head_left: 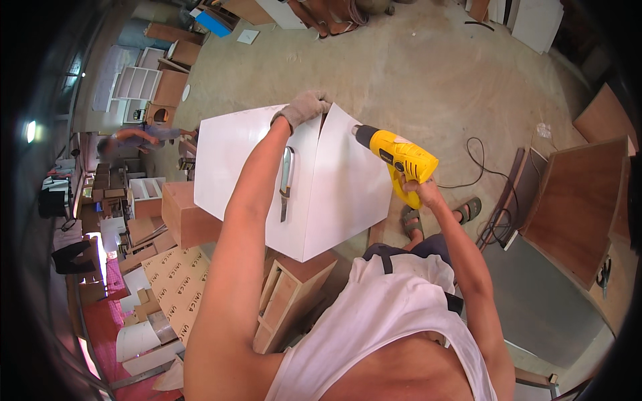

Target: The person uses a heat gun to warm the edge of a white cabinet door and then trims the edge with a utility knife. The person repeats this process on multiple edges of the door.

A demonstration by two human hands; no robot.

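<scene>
A large box [234, 157] covered in white stands in front of me. Along its right side a white sheet [348, 160] lies over the face, its far corner lifted and leaving a narrow dark gap. My left hand [304, 109], in a grey work glove, is closed at that far corner, fingers over the edge of the sheet; the fingertips are partly hidden. My right hand [416, 190] is bare and wrapped round the handle of a yellow heat gun [404, 155], whose dark nozzle points at the sheet. A knife [286, 177] lies on the box's white top beside my left forearm.
A black cord [478, 164] loops over the concrete floor [428, 73] on the right. Brown panels [575, 200] and a grey board [535, 294] stand right. A wooden cabinet [291, 294] and brown box [187, 214] stand close by. At far left another person [144, 137] stands among cabinets.
</scene>
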